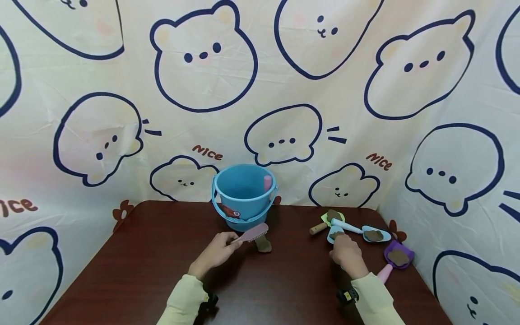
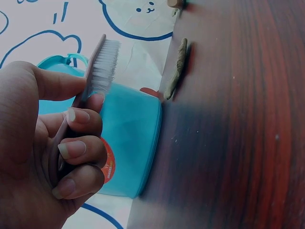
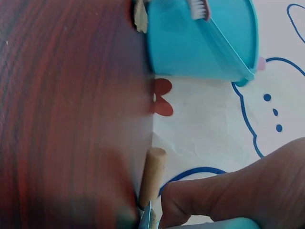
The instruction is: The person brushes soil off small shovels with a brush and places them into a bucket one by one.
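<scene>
My left hand grips a mauve brush by its handle, fingers curled around it; the white bristles show in the left wrist view. Under the brush head, on the table, lies a flat brown sand-like lump. Just beyond stands a light blue bucket. On the right side, my right hand holds a small blue shovel carrying a brown lump; the hand hides its handle. In the right wrist view, that hand's grip is only partly visible.
Around the right hand lie a green shovel with a wooden handle, another blue shovel and a purple shovel, each bearing a brown lump. A pink piece shows inside the bucket. Patterned cloth surrounds the dark wooden table.
</scene>
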Motion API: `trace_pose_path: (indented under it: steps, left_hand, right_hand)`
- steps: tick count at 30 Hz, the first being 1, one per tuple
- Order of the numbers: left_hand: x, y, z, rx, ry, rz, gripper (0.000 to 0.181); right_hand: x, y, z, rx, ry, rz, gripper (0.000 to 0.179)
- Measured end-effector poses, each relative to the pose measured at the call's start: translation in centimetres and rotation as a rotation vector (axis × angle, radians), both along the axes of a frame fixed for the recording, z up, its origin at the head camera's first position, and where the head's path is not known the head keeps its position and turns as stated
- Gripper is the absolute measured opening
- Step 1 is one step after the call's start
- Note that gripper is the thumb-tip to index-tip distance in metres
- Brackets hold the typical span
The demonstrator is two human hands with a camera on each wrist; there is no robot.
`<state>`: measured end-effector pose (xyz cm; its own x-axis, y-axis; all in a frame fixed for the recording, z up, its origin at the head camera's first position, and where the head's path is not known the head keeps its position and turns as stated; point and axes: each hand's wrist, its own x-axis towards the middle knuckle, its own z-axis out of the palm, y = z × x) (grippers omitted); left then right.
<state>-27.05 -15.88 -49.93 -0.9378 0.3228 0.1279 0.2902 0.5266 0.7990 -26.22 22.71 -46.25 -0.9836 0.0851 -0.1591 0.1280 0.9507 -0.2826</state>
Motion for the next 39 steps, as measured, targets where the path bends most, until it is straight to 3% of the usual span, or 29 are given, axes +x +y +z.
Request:
trace_pose_path:
  steps: [10, 19, 24, 39]
  left_hand:
    - [0.0, 0.1, -0.2, -0.004, -0.009, -0.005, 0.026]
    - [0.0, 0.0, 0.0, -0.005, 0.009, -0.01, 0.025]
    - [0.0, 0.0, 0.2, -0.003, 0.008, -0.013, 0.026]
    - [0.0, -0.1, 0.1, 0.001, 0.018, -0.01, 0.026]
  right_hand:
    - [0.7, 2.2, 0.9, 0.004, 0.061, 0.015, 0.024]
    - [0.6, 2.1, 2.3, 0.003, 0.123, 0.03, 0.029]
    - [0.5, 1.5, 2.6, 0.02, 0.227, 0.073, 0.029]
    - [0.1, -0.9, 2.1, -0.149, 0.335, 0.097, 0.024]
